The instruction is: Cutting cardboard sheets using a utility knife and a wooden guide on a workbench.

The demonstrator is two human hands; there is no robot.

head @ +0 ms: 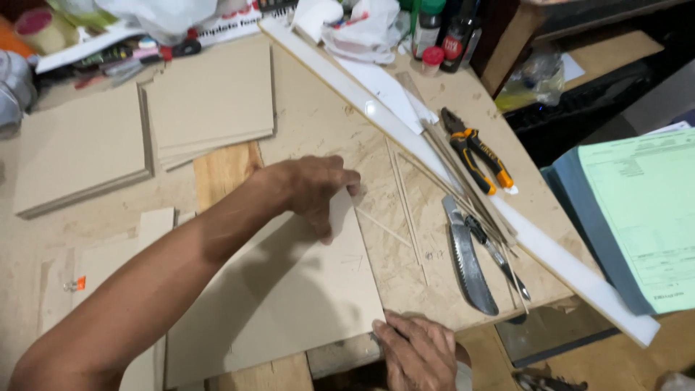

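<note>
A thin beige board sheet point(289, 297) lies flat on the chipboard workbench point(326, 123). My left arm reaches in from the lower left, and my left hand point(315, 190) curls over the sheet's far edge, fingers pressing down on it. Low in the view, my right hand point(420, 351) holds the sheet's near right corner with its fingertips. Just right of the sheet lie several thin wooden sticks point(407, 206).
Two stacks of beige boards point(210, 98) point(79, 152) sit at the back left. Right of the sticks are orange-handled pliers point(478, 156), a grey folding saw point(469, 264) and a long white strip point(579, 279). A green paper on a blue folder point(644, 217) is far right; bottles point(434, 29) stand behind.
</note>
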